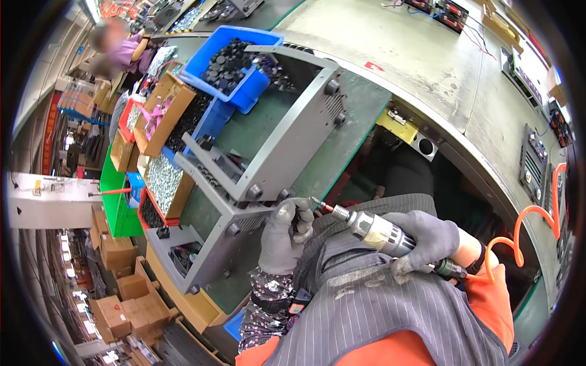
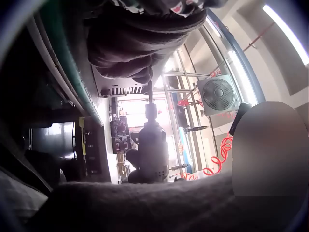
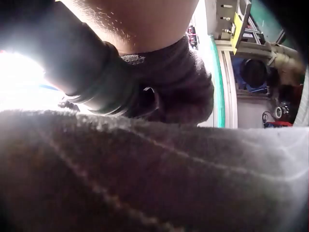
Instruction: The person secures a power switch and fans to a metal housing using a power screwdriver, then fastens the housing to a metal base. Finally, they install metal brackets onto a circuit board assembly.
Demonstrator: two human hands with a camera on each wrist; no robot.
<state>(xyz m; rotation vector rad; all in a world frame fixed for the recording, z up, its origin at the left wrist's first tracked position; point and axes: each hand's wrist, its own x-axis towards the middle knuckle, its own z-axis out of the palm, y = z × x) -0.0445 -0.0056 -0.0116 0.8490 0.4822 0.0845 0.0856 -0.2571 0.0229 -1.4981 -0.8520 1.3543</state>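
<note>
In the head view my gloved right hand (image 1: 430, 238) grips a pneumatic screwdriver (image 1: 378, 233) across my lap, its bit pointing toward my left hand. My gloved left hand (image 1: 279, 238) has its fingers curled right beside the bit tip; I cannot tell whether something small lies in them. The left wrist view has the screwdriver (image 2: 152, 145) upright, its bit reaching up to the left fingers (image 2: 120, 65). Just beyond the left hand stand grey metal housings (image 1: 287, 134) with dark round feet. In the right wrist view the glove (image 3: 159, 159) hides most of the tool.
Blue bins (image 1: 244, 91) of black parts and a cardboard box (image 1: 177, 189) of small metal parts line the bench's far side. An orange coiled hose (image 1: 519, 238) runs on the right. A green bin (image 1: 119, 195) and cartons stand left. Another person (image 1: 125, 52) is at the upper left.
</note>
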